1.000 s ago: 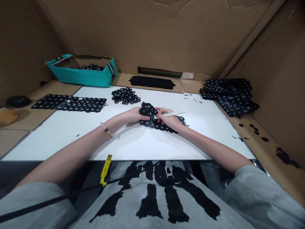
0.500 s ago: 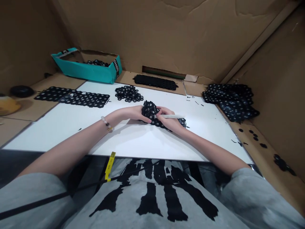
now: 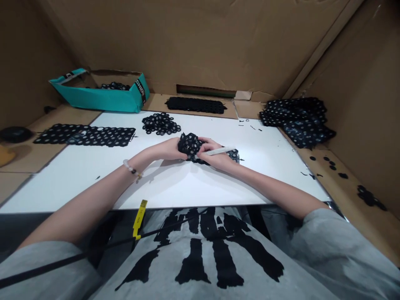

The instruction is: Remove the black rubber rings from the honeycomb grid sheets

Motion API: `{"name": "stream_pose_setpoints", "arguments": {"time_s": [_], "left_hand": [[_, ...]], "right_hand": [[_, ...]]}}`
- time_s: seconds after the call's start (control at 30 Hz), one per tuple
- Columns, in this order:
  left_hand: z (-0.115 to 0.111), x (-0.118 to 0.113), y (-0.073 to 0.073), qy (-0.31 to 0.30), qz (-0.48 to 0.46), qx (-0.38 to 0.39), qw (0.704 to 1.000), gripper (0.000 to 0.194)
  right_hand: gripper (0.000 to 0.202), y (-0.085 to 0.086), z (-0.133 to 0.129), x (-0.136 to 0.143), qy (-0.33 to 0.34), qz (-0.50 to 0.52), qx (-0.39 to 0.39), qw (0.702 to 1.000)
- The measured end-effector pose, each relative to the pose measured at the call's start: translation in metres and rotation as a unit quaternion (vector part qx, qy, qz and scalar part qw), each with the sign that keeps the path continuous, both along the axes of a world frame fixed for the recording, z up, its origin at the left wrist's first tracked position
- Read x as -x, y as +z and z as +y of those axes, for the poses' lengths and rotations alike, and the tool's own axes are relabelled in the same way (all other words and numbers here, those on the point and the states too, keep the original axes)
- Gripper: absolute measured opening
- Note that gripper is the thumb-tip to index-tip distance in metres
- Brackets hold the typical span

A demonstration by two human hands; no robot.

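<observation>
Right grip [image 3: 218, 160] narrow, snug around white pen [image 3: 221, 150]

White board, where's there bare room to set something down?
The white board is bare nearest you, between the left forearm and right forearm, and mostly so between the right hand and the dotted heap. It is crowded around the held black piece, the ring pile and flat dotted sheet.

Black sheet [image 3: 190, 145] with pale dots, white pen [image 3: 221, 151], teal box [image 3: 103, 99]

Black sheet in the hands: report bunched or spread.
Both: the sheet is bunched against the left hand; its end past the right hand looks flat.
</observation>
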State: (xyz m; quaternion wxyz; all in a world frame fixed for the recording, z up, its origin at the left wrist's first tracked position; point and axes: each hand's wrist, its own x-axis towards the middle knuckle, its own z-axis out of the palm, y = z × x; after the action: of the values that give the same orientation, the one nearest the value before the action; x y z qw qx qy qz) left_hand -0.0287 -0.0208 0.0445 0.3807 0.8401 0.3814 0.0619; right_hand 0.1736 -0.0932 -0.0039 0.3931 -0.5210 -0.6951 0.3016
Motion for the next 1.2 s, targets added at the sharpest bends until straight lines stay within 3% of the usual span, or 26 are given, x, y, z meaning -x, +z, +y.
{"name": "stream_pose_setpoints", "arguments": {"time_s": [0.23,0.4,0.6,0.8,1.0,1.2], "left_hand": [[-0.009,-0.005,-0.004,0.006,0.011,-0.021,1.0,0.053],[-0.002,-0.005,-0.015,0.023,0.026,-0.046,0.998,0.035],[0.005,-0.006,-0.019,0.039,0.005,0.011,0.999,0.034],[0.003,-0.005,-0.017,0.028,-0.051,0.053,0.997,0.054],[0.004,-0.002,-0.009,0.0,-0.061,0.128,0.99,0.048],[0.016,0.001,-0.017,-0.015,-0.061,0.144,0.988,0.049]], "right_hand": [[0.015,-0.002,-0.002,0.003,0.003,0.0,-0.016,1.0],[0.016,-0.003,0.0,0.002,0.002,0.029,-0.009,1.0],[0.014,-0.001,0.002,0.001,-0.001,0.066,0.027,0.997],[0.014,0.002,0.002,0.001,-0.02,0.089,0.051,0.995],[0.017,-0.002,-0.001,0.009,-0.011,0.025,0.002,1.0],[0.016,-0.008,0.0,0.016,-0.014,-0.016,-0.048,0.999]]}}
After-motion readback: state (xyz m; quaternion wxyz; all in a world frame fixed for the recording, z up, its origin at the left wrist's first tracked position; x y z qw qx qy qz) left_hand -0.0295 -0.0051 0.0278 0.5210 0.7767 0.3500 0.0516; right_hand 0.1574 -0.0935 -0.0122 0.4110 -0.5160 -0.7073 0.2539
